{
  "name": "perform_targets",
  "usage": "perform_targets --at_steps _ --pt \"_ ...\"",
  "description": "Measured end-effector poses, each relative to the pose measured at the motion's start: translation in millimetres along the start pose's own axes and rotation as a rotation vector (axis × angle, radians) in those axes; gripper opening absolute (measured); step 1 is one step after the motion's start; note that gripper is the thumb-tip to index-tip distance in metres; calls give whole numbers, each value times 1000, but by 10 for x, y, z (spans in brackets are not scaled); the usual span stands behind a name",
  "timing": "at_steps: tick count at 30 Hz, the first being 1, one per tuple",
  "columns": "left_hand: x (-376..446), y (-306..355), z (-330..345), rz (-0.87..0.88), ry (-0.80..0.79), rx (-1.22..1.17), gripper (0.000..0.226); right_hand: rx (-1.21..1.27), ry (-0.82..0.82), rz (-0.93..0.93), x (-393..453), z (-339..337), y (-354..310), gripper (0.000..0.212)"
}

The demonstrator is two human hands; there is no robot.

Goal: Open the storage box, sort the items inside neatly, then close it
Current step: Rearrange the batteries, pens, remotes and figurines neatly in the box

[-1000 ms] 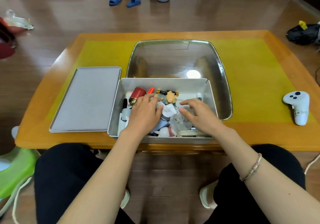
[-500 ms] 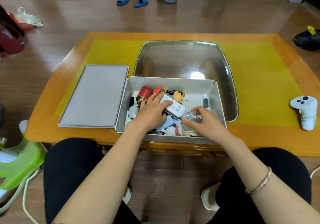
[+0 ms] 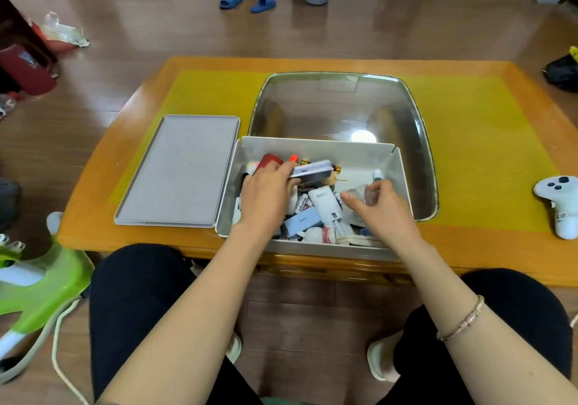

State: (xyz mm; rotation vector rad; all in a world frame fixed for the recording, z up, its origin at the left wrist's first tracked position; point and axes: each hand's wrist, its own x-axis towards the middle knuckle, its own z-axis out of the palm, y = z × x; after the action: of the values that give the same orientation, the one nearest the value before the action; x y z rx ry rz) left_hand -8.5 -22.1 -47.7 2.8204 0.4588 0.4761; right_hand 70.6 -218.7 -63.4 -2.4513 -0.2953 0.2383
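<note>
inside storage box | left hand fingers hold lilac case (lifted); right hand pinches clear item

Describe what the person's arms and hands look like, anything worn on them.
Both forearms are bare, with no sleeves in view. The left hand wears nothing visible. The right hand is also bare, but its wrist carries a thin metallic bracelet. No gloves show; rings cannot be made out.

Glossy wooden floor; orange table; 2 blue slippers.
</note>
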Motion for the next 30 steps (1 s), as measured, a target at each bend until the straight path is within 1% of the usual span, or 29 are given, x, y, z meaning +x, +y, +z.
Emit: perform_targets --at_steps 2,5,6,8,10,12,14,16,18,20,22,25,27,28,30 --pt "-59 -69 -96 -67 81 6 26 7 15 -53 9 18 -96 57" --pt "-152 -180 -162 -173 94 -11 26 19 3 -226 25 97 -291 56" --pt "-185 -214 -167 -205 85 -17 26 27 -29 -295 29 126 -356 59" --pt "-246 -272 -169 -257 82 -37 25 38 -146 -410 34 170 -467 68" --pt "-298 -310 -168 -298 88 -77 25 46 -262 -472 25 198 -522 79" --pt "-327 -314 -176 -316 76 -100 28 68 -305 -476 24 192 -513 83" --pt "-332 -297 -184 -313 29 -74 40 80 -293 -457 23 134 -464 77" --pt "-313 -274 -188 -309 -29 -11 50 32 -263 -447 33 31 -381 67" --pt "-280 -264 -199 -317 -63 58 51 -37 -273 -409 49 -108 -285 57" --pt "-254 -267 -206 -326 -74 149 50 -97 -330 -343 53 -256 -186 52" --pt "-250 -262 -190 -330 -62 215 46 -216 -379 -303 49 -385 -87 48" --pt "-258 -223 -155 -295 17 158 37 -359 -483 -250 3 -486 -6 51" --pt "-241 -174 -141 -184 36 52 39 -400 -583 -225 -32 -474 -6 56" --pt "-227 -146 -134 -94 -14 -3 44 -422 -631 -222 -45 -451 -10 57" --pt "-212 -81 -111 79 -227 -102 57 -454 -703 -227 -66 -395 -10 51"
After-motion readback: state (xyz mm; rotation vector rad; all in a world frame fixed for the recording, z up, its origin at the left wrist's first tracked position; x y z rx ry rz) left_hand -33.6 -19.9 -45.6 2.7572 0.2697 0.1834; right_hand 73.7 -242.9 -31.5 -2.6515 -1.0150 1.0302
